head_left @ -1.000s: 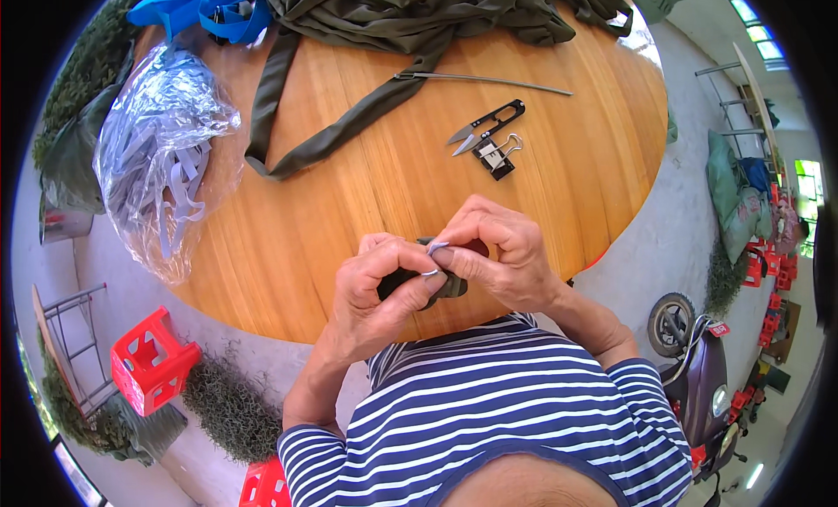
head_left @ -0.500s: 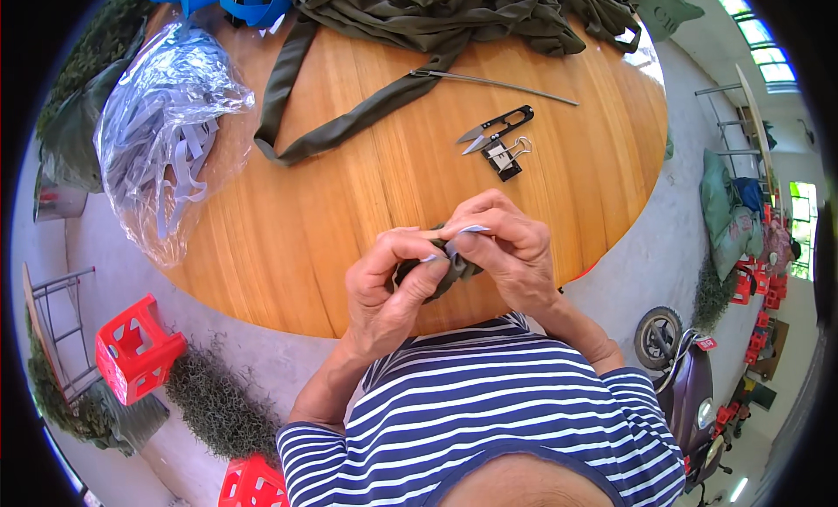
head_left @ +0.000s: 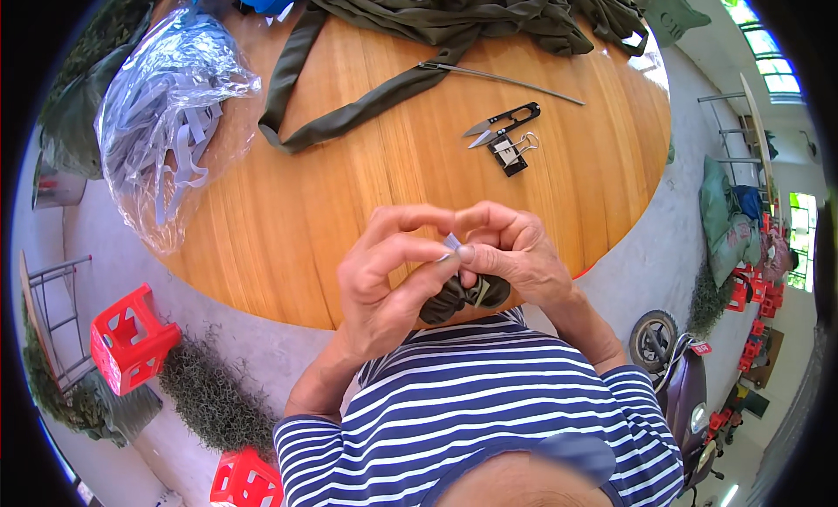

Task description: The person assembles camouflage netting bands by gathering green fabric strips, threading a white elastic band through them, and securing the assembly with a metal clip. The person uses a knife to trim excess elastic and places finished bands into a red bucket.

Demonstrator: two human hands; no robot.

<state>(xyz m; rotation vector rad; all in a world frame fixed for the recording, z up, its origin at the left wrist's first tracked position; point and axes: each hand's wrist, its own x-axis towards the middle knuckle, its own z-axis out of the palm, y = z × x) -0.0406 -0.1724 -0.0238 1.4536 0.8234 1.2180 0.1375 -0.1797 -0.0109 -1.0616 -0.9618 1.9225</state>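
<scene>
At the near edge of the round table, my left hand (head_left: 388, 267) and my right hand (head_left: 522, 255) meet, thumbs and forefingers pinched together. Between the fingertips shows a short pale lilac elastic band (head_left: 451, 241). A bunched piece of olive-green fabric (head_left: 447, 304) hangs just below the fingers, near my striped shirt. How the band runs into the fabric is hidden by my thumbs. Beyond the hands lie black-handled thread snips (head_left: 511, 120), their blades against a black binder clip (head_left: 507, 156).
The wooden table (head_left: 349, 193) carries a long metal rod (head_left: 506, 82) touching an olive fabric strip (head_left: 349, 123). Behind it is a heap of olive fabric (head_left: 471, 13). A clear bag of lilac elastic (head_left: 179, 123) sits left. Red stools (head_left: 131, 337) and a scooter (head_left: 685, 393) stand around.
The fingertips have drawn closer together over the elastic band. The olive fabric, earlier up between my hands, now hangs lower beneath them. The view has shifted slightly.
</scene>
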